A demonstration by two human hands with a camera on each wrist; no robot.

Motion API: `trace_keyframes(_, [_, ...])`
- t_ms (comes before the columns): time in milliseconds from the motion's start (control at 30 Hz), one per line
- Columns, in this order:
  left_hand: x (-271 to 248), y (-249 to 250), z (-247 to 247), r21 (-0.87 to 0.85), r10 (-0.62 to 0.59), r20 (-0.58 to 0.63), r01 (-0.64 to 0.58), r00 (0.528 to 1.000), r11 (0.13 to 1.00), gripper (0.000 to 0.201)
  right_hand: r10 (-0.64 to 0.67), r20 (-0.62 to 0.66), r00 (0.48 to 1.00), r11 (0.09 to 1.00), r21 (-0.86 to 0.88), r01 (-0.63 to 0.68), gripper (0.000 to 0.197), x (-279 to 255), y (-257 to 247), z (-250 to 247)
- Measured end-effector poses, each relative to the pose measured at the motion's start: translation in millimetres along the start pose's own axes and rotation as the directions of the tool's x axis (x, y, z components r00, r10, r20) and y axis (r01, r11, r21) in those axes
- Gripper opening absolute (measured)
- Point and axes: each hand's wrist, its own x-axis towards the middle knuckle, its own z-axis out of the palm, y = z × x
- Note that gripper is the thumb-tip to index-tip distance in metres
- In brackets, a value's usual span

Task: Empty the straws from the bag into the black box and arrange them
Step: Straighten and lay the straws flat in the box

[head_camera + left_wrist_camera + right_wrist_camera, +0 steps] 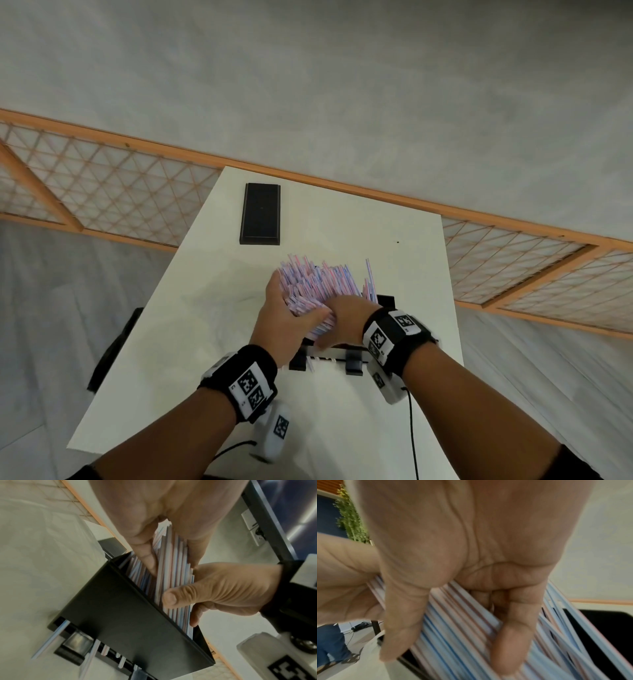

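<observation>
Both your hands are wrapped around a big bunch of straws. Your left hand curls its fingers and thumb around the left side of the bunch. Your right hand grips the right side, with its thumb pressed on the front of the straws. The straws stand tilted in the black box, with their tops sticking far out above its rim. The box sits on the white table, close to you. A few straws poke out of the slot at the bottom of the box. The black lid lies flat farther back on the table, well apart from the box.
</observation>
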Motion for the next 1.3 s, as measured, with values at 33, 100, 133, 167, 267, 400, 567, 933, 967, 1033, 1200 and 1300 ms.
trace_keyframes(33, [0,-1,0,-0.001,-0.01,-0.012,0.01,1.0,1.0,0.11,-0.004,-0.008,1.0,1.0,-0.02,0.004,0.043,-1,-1,-2])
trace_keyframes(100, [-2,1,-1,0.004,-0.053,-0.026,0.053,0.998,0.999,0.109,-0.021,-0.029,0.999,0.998,-0.067,0.019,0.04,-3,-2,-3])
trace_keyframes(133, [-3,1,-3,0.017,-0.057,-0.032,0.058,0.998,0.998,0.108,-0.03,-0.045,0.999,0.996,-0.083,0.026,0.038,-6,-1,-3])
trace_keyframes(167, [-5,3,-6,0.052,-0.048,-0.039,0.05,0.998,0.997,0.104,-0.036,-0.067,0.997,0.995,-0.09,0.03,0.036,-8,0,-2])
trace_keyframes(267, [-7,6,-20,0.189,-0.04,-0.074,0.054,0.996,0.981,0.095,-0.046,-0.16,0.986,0.998,-0.046,0.039,0.03,-17,5,1])
trace_keyframes(400, [-6,6,-40,0.248,-0.041,-0.113,0.068,0.993,0.966,0.087,-0.054,-0.315,0.948,0.998,0.017,0.062,0.016,-37,14,9])
trace_keyframes(567, [-18,4,-48,0.291,-0.019,-0.071,0.039,0.997,0.956,0.057,-0.128,-0.361,0.924,0.989,0.021,0.146,0.015,-53,12,36])
trace_keyframes(933, [-31,-17,-25,0.544,0.238,0.169,-0.292,0.956,0.786,0.041,-0.092,0.042,0.995,0.995,-0.026,0.093,0.035,-13,4,40])
trace_keyframes(967, [-29,-18,-23,0.564,0.252,0.22,-0.334,0.942,0.755,0.035,-0.082,0.084,0.993,0.996,-0.027,0.085,0.036,-8,2,37])
trace_keyframes(1033, [-24,-22,-19,0.589,0.269,0.298,-0.399,0.916,0.703,0.023,-0.047,0.179,0.983,0.998,-0.03,0.054,0.04,1,0,32])
trace_keyframes(1200, [-13,-30,-19,0.577,0.285,0.367,-0.457,0.885,0.677,0.014,0.07,0.317,0.946,0.995,-0.093,-0.043,0.064,18,-4,33])
trace_keyframes(1300, [-15,-32,-22,0.58,0.328,0.375,-0.495,0.867,0.647,0.017,0.1,0.322,0.941,0.986,-0.16,-0.05,0.066,25,-5,36])
